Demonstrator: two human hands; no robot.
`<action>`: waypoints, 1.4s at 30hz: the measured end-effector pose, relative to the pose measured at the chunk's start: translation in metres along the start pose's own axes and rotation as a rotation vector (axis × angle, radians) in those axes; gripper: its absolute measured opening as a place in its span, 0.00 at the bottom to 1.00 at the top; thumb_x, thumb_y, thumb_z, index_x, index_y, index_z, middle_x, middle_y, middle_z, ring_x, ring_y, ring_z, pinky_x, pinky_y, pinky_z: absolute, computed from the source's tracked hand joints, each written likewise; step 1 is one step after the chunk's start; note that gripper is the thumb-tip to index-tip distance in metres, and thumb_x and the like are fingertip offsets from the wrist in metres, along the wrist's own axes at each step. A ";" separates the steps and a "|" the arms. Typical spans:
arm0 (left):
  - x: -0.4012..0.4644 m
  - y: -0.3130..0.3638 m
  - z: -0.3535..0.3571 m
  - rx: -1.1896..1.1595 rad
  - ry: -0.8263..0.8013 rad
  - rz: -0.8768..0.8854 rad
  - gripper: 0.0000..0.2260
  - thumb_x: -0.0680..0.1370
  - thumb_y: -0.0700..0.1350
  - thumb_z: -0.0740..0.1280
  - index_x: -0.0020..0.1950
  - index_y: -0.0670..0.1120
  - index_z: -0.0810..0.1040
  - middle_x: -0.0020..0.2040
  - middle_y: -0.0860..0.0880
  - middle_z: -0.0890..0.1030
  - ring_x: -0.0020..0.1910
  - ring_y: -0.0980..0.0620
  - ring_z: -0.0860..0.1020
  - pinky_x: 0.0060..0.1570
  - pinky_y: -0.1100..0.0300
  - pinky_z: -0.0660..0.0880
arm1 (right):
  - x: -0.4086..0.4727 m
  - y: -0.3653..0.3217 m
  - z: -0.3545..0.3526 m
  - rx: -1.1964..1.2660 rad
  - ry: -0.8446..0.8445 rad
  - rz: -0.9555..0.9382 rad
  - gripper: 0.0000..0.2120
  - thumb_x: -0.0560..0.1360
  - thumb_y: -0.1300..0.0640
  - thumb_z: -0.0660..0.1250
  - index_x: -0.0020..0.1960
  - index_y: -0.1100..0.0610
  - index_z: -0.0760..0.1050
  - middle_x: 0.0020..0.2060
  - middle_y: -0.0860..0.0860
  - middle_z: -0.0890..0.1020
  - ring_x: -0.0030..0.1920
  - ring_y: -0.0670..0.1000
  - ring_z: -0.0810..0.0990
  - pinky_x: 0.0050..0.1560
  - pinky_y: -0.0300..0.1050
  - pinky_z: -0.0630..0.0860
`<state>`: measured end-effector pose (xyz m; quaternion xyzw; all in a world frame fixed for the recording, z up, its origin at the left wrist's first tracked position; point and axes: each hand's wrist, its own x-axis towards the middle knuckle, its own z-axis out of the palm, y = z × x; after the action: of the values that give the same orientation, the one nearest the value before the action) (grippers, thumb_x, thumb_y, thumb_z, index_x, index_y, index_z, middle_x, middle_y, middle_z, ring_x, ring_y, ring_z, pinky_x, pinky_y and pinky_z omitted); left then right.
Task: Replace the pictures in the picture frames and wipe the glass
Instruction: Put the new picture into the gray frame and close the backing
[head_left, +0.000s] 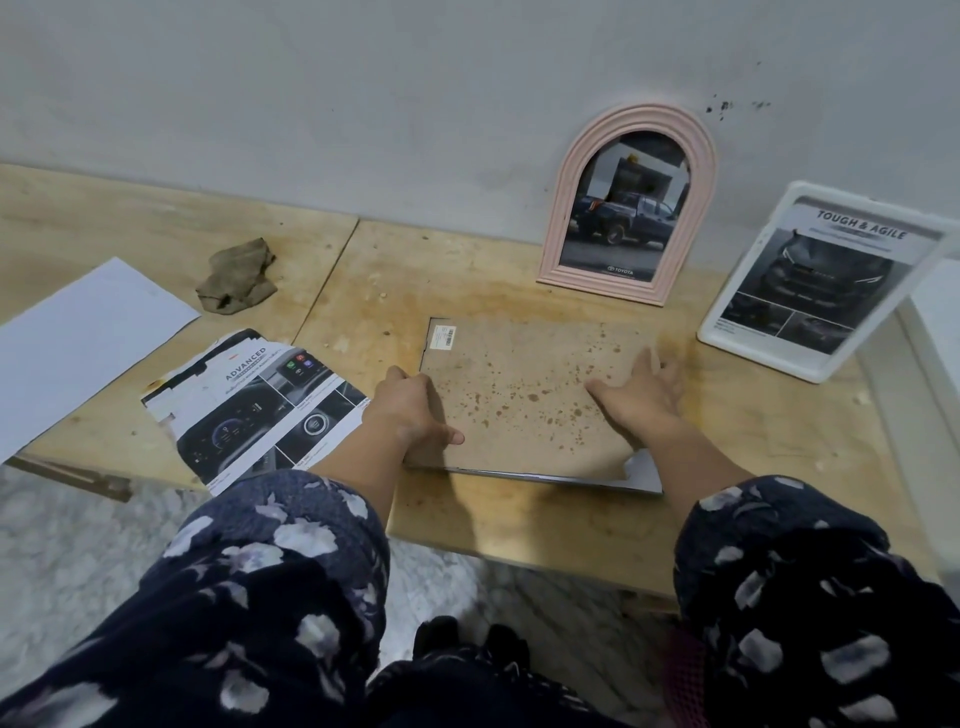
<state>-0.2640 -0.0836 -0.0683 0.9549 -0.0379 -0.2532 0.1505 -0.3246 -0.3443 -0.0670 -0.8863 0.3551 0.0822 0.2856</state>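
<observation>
A picture frame lies face down on the wooden table, its spotted brown backing board facing up. My left hand grips the board's left edge, thumb on top. My right hand lies flat on the board's right side with fingers straight. A white sheet corner sticks out under the board at the near right. A pink arched frame with a truck picture leans on the wall. A white frame with a car picture stands at the right.
A crumpled brown cloth lies at the back left. A car brochure page and a blank white sheet lie to the left. The table's near edge sits above a marble floor.
</observation>
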 end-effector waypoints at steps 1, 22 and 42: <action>-0.001 0.001 0.000 0.001 0.006 -0.004 0.38 0.63 0.58 0.79 0.67 0.45 0.69 0.64 0.44 0.65 0.62 0.42 0.68 0.61 0.47 0.72 | -0.001 -0.001 0.001 -0.026 -0.011 -0.011 0.44 0.73 0.39 0.66 0.78 0.51 0.45 0.77 0.54 0.46 0.76 0.62 0.49 0.74 0.58 0.53; -0.010 -0.017 0.006 -0.005 -0.035 0.112 0.45 0.66 0.54 0.79 0.75 0.45 0.57 0.69 0.46 0.59 0.69 0.44 0.61 0.69 0.50 0.64 | -0.067 -0.041 0.075 -0.374 -0.274 -0.462 0.49 0.67 0.29 0.65 0.78 0.44 0.44 0.77 0.52 0.37 0.76 0.56 0.34 0.73 0.65 0.37; -0.016 0.015 -0.003 0.381 -0.031 0.143 0.42 0.69 0.47 0.74 0.75 0.48 0.51 0.71 0.43 0.57 0.69 0.41 0.60 0.63 0.43 0.63 | -0.061 -0.041 0.055 -0.423 -0.249 -0.492 0.41 0.69 0.39 0.71 0.76 0.42 0.54 0.78 0.48 0.48 0.77 0.53 0.46 0.72 0.62 0.52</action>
<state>-0.2759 -0.0950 -0.0534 0.9570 -0.1552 -0.2446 -0.0160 -0.3383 -0.2539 -0.0732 -0.9681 0.0681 0.1903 0.1479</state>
